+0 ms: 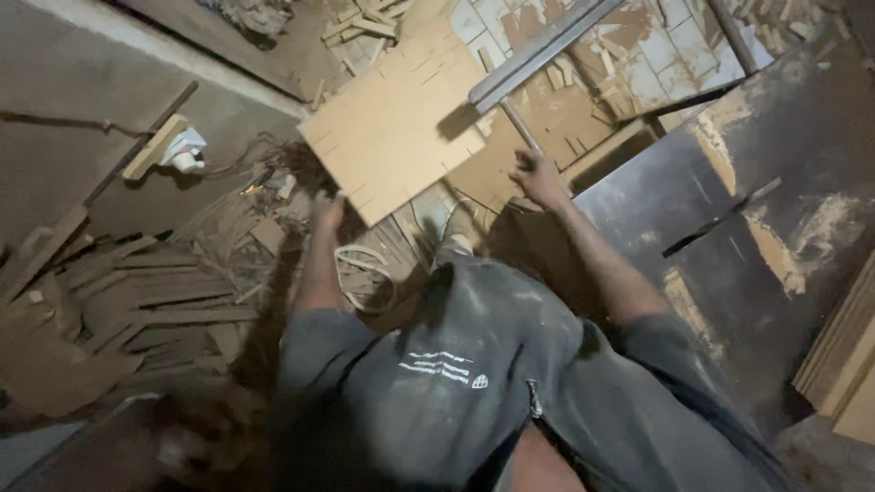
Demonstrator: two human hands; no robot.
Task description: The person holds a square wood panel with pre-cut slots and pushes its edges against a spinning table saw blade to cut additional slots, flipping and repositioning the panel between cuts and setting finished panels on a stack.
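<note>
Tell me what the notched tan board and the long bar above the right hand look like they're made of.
The notched board looks like fibreboard or thin plywood: flat, matte tan, even surface with cut slots along its edges, no clear grain. The long bar looks like metal: grey, straight, with a dull sheen along its face. The right hand grips a thin rod below it, probably metal too.

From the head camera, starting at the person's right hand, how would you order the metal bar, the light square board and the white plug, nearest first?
From the right hand:
1. Metal bar, right at the hand, which seems to grip it.
2. Light square board, just left.
3. White plug, far left on the floor.
</note>
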